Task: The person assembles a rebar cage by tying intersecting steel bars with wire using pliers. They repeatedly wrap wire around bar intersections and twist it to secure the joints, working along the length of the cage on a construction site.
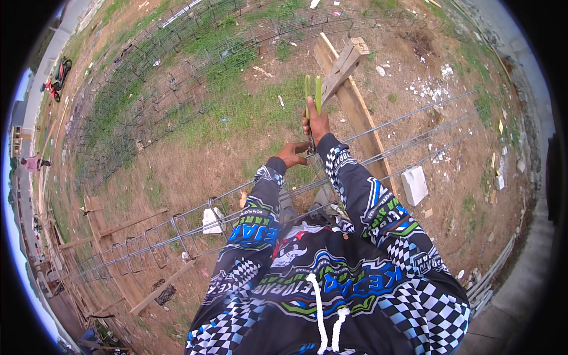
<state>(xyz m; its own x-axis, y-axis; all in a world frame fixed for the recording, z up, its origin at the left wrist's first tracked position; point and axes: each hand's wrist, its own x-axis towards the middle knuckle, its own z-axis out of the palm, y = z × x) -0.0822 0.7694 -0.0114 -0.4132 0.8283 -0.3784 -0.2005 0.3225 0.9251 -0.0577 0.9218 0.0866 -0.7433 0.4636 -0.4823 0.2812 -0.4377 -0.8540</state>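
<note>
My right hand [318, 123] is closed round a pair of pincers with green handles [318, 94]. The handles point away from me, and the jaws point down toward the steel bars. Close beside the jaws, my left hand [291, 155] has its fingers and thumb bent round the far long steel bar [370, 131], where a stirrup [320, 165] crosses it. Any tie wire between the fingers is too small to make out. The long bars run from lower left to upper right in front of me, with several square stirrups [180, 232] spread along the left part.
A wooden trestle [349, 92] supports the bars on the right; another wooden support [106, 248] stands at left. White blocks [414, 184] lie beside the bars. More rebar cages [171, 89] rest on the grass beyond. A person [36, 163] and a red motorcycle [57, 80] are far left.
</note>
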